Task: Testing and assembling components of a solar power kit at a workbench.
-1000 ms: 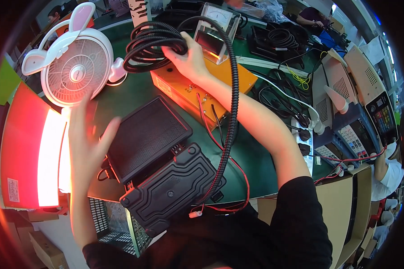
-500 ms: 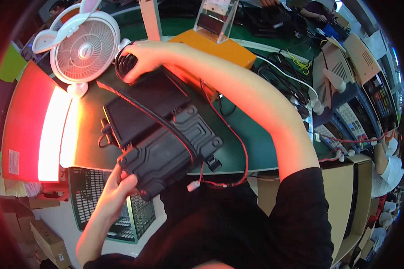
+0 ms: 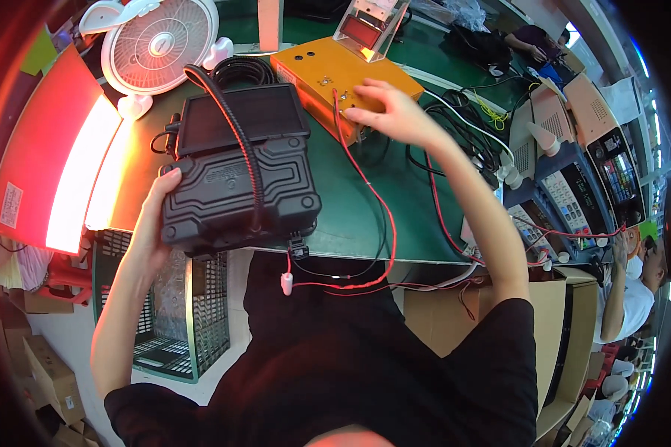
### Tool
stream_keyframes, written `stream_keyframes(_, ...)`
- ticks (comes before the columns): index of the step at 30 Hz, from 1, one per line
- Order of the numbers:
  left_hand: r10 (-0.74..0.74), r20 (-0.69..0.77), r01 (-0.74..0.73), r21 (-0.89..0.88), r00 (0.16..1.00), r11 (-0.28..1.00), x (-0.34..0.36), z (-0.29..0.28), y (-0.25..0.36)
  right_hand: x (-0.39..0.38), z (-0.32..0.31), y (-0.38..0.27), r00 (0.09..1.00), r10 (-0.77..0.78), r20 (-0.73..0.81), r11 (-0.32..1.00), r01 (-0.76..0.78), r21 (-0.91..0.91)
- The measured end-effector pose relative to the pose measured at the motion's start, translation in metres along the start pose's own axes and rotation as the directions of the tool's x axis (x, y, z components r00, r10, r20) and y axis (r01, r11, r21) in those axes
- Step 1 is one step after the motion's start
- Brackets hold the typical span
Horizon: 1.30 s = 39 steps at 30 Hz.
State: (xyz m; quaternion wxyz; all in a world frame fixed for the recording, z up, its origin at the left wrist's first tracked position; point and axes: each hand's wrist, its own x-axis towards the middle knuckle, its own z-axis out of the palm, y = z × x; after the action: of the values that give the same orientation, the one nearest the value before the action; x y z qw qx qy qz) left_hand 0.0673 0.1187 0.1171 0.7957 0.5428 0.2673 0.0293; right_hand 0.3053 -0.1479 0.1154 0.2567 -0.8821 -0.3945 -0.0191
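My left hand [image 3: 155, 216] grips the left side of a black, ribbed plastic case [image 3: 231, 175] at the bench's front edge. A dark flat screen [image 3: 235, 119] stands raised behind the case, and a black flexible gooseneck tube [image 3: 227, 112] arches up over both. At the case's front right corner is a small black latch [image 3: 298, 247]. My right hand [image 3: 391, 112] is over the orange metal box [image 3: 313, 63], its fingers stretched out and apart beside small switches on top. Contact with a switch is hard to make out. A red wire [image 3: 365, 179] runs from the box to a white-tipped connector [image 3: 287, 283] below the case.
A coiled black cable [image 3: 242, 71] lies behind the screen, near a white fan [image 3: 160, 48]. At left glows a bright light panel [image 3: 52, 164]. Bench instruments [image 3: 574, 186] and tangled cables [image 3: 455, 127] occupy the right. A green crate [image 3: 194, 328] stands below the bench edge.
My right hand has let go of the coiled black cable, now lying behind the screen, and moved right to the orange box. The case has turned straighter and shifted slightly left in my left hand.
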Motion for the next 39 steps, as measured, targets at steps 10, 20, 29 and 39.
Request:
stream_keyframes(10, 0.305, -0.225, -0.369, -0.35, 0.925, 0.861, -0.051, -0.085, -0.04, 0.0, 0.008, 0.003, 0.999, -0.049, 0.024, 0.967, 0.041, 0.253)
stream_keyframes(20, 0.38, -0.619, -0.637, -0.264, 0.687, 0.724, -0.026, -0.105, -0.011, -0.003, 0.007, -0.044, 0.996, -0.089, -0.019, 0.932, 0.077, -0.355)
stream_keyframes(29, 0.306, -0.537, -0.503, -0.268, 0.786, 0.822, 0.014, -0.14, 0.007, -0.007, 0.013, -0.023, 0.989, -0.147, 0.004, 0.961, 0.144, -0.238)
stream_keyframes(39, 0.741, -0.475, -0.612, 0.427, 0.474, 0.665, 0.046, -0.18, 0.006, -0.011, 0.02, -0.019, 0.994, -0.109, 0.016, 0.972, 0.11, -0.208)
